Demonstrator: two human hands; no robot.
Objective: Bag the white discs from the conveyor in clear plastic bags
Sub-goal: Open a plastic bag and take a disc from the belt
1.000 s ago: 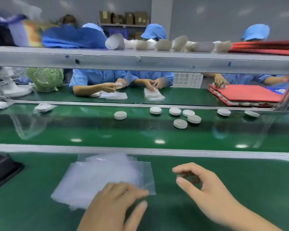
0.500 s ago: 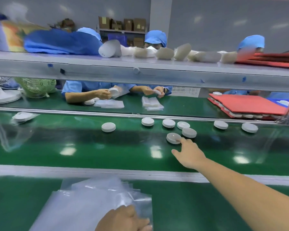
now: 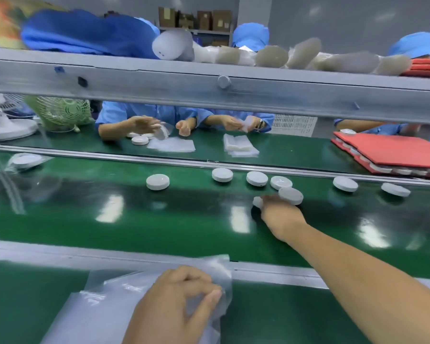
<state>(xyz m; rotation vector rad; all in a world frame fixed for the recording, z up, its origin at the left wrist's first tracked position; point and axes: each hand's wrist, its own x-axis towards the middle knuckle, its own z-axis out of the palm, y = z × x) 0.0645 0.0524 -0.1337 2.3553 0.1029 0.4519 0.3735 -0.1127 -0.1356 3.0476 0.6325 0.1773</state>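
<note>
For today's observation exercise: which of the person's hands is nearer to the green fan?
Left. The left hand is on the plastic bags, below the green fan; the right hand reaches across the conveyor, further right.

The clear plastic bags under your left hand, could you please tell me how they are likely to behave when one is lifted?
Probably floppy: the clear plastic bags already crumple and fold where the left hand pinches them. Likely very light, being thin enough to see the green surface through. Their glossy faces suggest that the sheets may cling or slide together, so one may not come away alone.

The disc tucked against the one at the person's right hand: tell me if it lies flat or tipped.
Tipped. That disc leans with its far edge propped on the neighbouring disc, just beyond the right hand.
</note>
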